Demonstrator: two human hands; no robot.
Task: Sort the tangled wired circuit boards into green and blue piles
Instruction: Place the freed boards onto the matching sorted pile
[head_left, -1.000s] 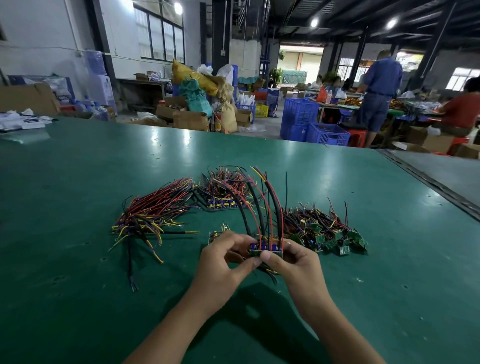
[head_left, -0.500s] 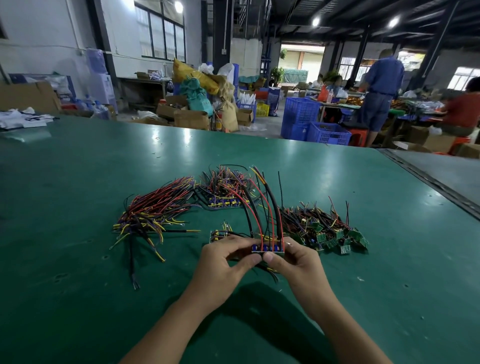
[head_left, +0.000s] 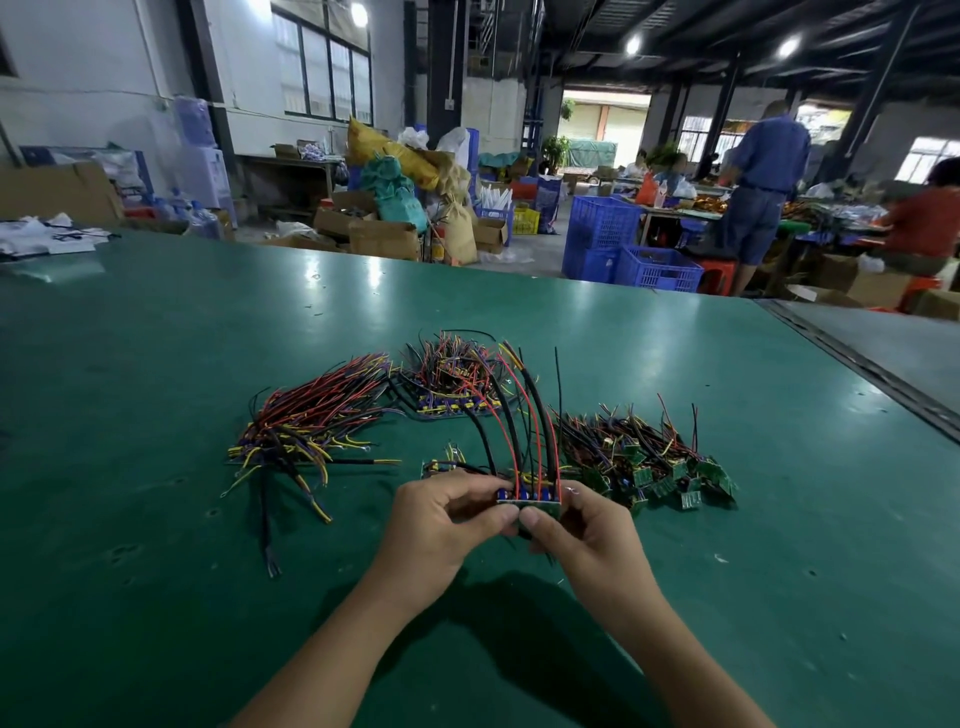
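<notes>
Wired board (head_left: 530, 503) is held over the counter (head_left: 156, 571), in front of the piles. Left hand (head_left: 441, 525) and right hand (head_left: 587, 530) each pinch one end, thumb tips close together under it. Its red and black wires (head_left: 524, 415) arch up and away. Green boards (head_left: 660, 470) lie heaped just to the right, a blue-board tangle (head_left: 457, 387) sits behind, and a wire bundle (head_left: 311, 431) lies to the left.
</notes>
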